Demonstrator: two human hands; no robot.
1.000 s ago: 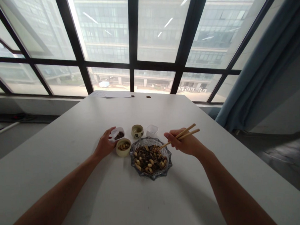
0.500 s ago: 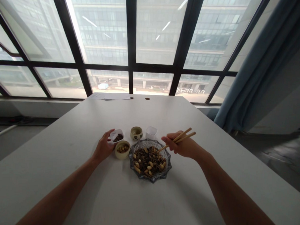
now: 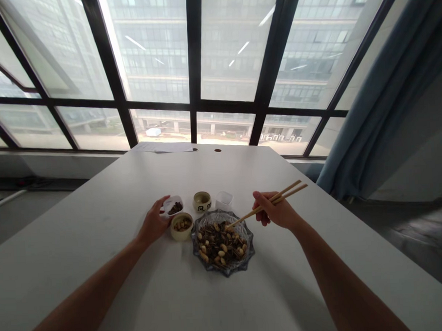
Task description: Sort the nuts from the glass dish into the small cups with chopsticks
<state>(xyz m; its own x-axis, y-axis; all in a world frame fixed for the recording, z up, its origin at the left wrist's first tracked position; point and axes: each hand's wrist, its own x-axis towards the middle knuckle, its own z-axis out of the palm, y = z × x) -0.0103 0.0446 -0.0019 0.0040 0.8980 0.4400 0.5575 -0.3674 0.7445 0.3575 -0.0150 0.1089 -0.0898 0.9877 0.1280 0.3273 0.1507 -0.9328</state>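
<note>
My left hand (image 3: 155,221) grips the side of a small white bowl (image 3: 168,205) with dark pieces in it. Right in front of that bowl stands a cream cup (image 3: 182,235) holding light brown bits. In my right hand (image 3: 272,209) is a pair of wooden chopsticks (image 3: 288,191), their tips down at the nuts in a scalloped glass bowl (image 3: 249,247). That bowl is full of dark seeds or shells and pale nuts (image 3: 223,247). Behind it are a cream cup with dark characters (image 3: 201,205) and a white square bowl (image 3: 224,199).
The white table (image 3: 221,173) reaches toward a large window. Papers (image 3: 165,147) lie at its far edge, near two round holes. A blue curtain (image 3: 372,95) hangs at the right.
My right hand has moved slightly right, and the chopsticks now slant lower across the glass bowl's rim. The whole table scene sits a little lower in view. My left hand stays on the white bowl.
</note>
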